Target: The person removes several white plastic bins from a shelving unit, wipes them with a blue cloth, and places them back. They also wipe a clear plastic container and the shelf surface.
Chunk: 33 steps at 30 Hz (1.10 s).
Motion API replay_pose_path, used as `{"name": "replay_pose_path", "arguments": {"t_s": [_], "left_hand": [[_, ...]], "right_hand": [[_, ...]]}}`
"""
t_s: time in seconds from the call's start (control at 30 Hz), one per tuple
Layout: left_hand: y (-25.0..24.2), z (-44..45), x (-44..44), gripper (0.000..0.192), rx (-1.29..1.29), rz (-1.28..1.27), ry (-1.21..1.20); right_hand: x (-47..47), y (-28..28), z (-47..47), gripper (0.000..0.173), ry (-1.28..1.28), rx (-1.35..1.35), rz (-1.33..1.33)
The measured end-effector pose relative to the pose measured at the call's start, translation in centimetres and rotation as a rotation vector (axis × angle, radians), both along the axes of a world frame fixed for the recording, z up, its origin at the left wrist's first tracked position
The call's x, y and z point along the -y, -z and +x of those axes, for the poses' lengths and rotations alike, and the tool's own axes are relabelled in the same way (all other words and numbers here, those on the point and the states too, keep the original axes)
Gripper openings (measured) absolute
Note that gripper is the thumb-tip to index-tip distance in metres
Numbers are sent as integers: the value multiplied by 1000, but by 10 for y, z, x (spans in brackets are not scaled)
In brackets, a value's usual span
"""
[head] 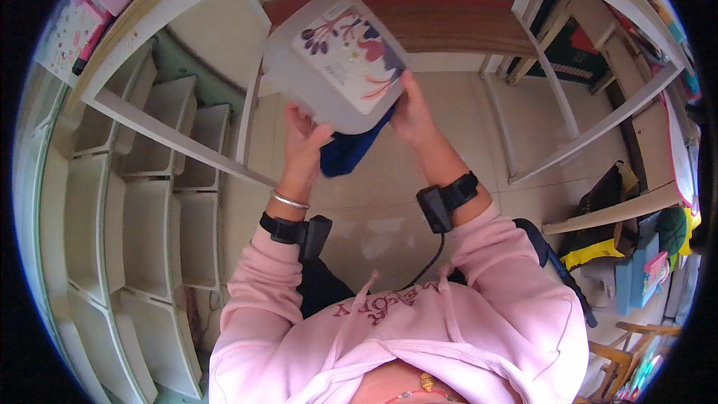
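Note:
Both my hands hold a translucent plastic container [280,59], raised and tilted in front of me. Its face carries a white panel with a floral print and some writing. My left hand [305,132] grips the near-left corner, with the thumb along the edge. On the right side, my right hand [414,112] supports the near-right edge, its fingers partly hidden behind the container. A dark blue piece [350,154], perhaps cloth or a lid, shows beneath the container between my hands; what it belongs to is hidden.
White shelving with open compartments [199,235] stands at my left. A white frame [185,137] surrounds the space ahead, over a tiled floor [387,191]. A brown wooden board [465,31] lies beyond. At right are a black and yellow bag [594,252], a blue box [631,275] and a wooden chair [622,353].

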<state>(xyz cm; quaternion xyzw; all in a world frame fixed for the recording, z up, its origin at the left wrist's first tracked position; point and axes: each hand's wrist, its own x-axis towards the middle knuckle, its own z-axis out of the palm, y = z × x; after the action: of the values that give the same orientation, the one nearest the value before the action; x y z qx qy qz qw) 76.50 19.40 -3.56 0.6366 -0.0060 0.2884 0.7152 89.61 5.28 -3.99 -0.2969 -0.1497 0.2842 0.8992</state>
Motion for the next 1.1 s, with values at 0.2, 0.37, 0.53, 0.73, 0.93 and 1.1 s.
{"name": "replay_pose_path", "arguments": {"t_s": [0.2, 0.37, 0.53, 0.73, 0.93, 1.1], "left_hand": [[-43, -12, -24, 93, -40, -113, 146], [-51, -17, -40, 84, -482, 99, 168], [-34, -21, -39, 88, -789, -19, 430], [-2, -7, -15, 92, -388, -356, 443], [7, -4, -4, 78, -428, -605, 305], [-10, 6, -6, 74, -329, -757, 234]], "right_hand": [[23, 6, 27, 54, -241, -86, 186], [27, -3, 30, 44, -307, -19, -37], [40, -31, 42, 37, -118, 122, -408], [28, -53, 46, 37, -127, 300, -413], [20, -65, 53, 44, 28, 493, -687], [44, -80, 48, 44, -138, 90, -225]]}}
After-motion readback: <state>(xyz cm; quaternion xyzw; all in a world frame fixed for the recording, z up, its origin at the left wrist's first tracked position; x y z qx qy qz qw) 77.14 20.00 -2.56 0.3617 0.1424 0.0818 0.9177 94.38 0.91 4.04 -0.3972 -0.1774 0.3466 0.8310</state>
